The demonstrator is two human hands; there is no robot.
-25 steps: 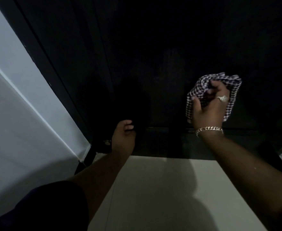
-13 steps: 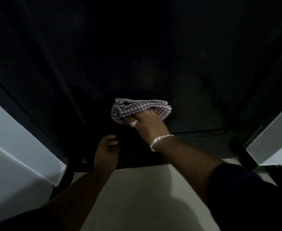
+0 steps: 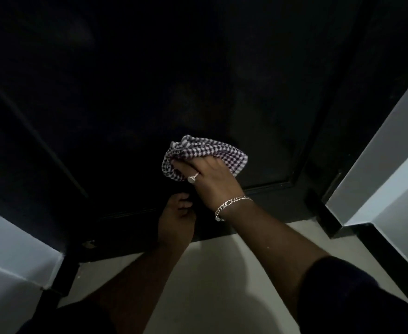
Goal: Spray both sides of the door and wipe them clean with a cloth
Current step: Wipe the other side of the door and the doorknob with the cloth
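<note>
Dark door (image 3: 198,80), lower panel: wiping step in hand. Right hand (image 3: 210,182) grips the checked cloth (image 3: 205,153) against the panel; left hand (image 3: 176,220) curls on the bottom rail, grasp unclear. Next likely calls for sweeping sideways.

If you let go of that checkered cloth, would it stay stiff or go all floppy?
Probably floppy: the cloth is bunched and creased under the right hand, so it likely droops once let go. It looks thin, so probably light. Pushed across the door, it would likely crumple and slide rather than roll.
</note>
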